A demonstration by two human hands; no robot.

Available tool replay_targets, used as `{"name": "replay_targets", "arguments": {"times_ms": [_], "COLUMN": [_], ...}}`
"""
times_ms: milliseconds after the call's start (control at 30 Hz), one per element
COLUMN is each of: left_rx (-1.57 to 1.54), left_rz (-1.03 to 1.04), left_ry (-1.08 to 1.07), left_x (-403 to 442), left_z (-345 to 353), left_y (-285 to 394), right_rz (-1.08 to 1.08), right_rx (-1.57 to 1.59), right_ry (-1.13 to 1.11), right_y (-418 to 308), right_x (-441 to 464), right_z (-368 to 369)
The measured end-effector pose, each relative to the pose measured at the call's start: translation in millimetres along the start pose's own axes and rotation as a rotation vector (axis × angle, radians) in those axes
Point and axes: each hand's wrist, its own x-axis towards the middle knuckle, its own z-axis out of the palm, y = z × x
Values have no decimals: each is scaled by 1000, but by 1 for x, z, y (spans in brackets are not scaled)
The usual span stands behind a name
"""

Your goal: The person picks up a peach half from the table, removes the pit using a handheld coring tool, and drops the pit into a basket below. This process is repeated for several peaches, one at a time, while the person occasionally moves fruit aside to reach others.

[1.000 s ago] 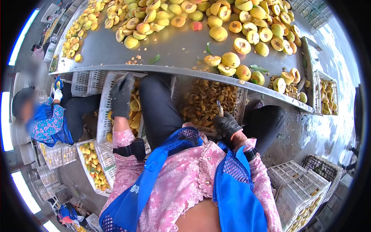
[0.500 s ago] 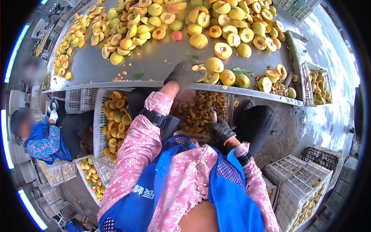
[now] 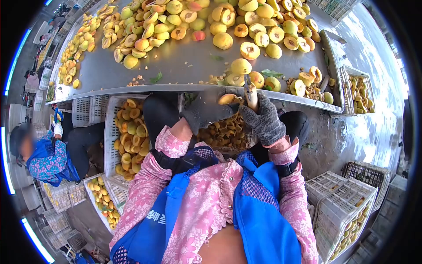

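Observation:
My left hand (image 3: pixel 204 111), in a dark glove, is closed around a halved peach (image 3: pixel 227 99), just off the near edge of the metal table (image 3: pixel 176 70). Beside it, my right hand (image 3: pixel 267 119), in a grey knit glove, grips a pitting knife (image 3: pixel 251 96) by its pale handle. The tool stands upright close to the peach half; its tip is hard to make out. Below both hands is a crate of cut peach pieces (image 3: pixel 226 134), partly hidden by them. Peaches (image 3: pixel 241 66) lie on the table just beyond my hands.
Many whole and halved peaches (image 3: pixel 184 17) cover the far side of the table. A crate of peach halves (image 3: pixel 132 132) stands left of my legs. Stacked crates (image 3: pixel 340 211) stand at right, and a small crate (image 3: pixel 361 94) by the table's end. A co-worker (image 3: pixel 52 154) sits at left.
My left hand has drawn back from the tabletop with the peach half. My right hand has risen from near my lap, bringing the pitting knife up beside it.

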Motion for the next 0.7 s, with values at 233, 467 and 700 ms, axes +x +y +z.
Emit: {"name": "replay_targets", "arguments": {"times_ms": [233, 467, 700], "left_rx": [-459, -362, -264], "left_rz": [-247, -30, -59], "left_ry": [-128, 177, 289], "left_x": [-21, -46, -39], "left_z": [12, 46, 52], "left_y": [6, -6, 6], "right_rz": [86, 211, 139], "right_rx": [119, 209, 74], "right_ry": [-87, -102, -88], "right_y": [7, 11, 37], "right_x": [-4, -1, 3], "right_z": [13, 22, 31]}}
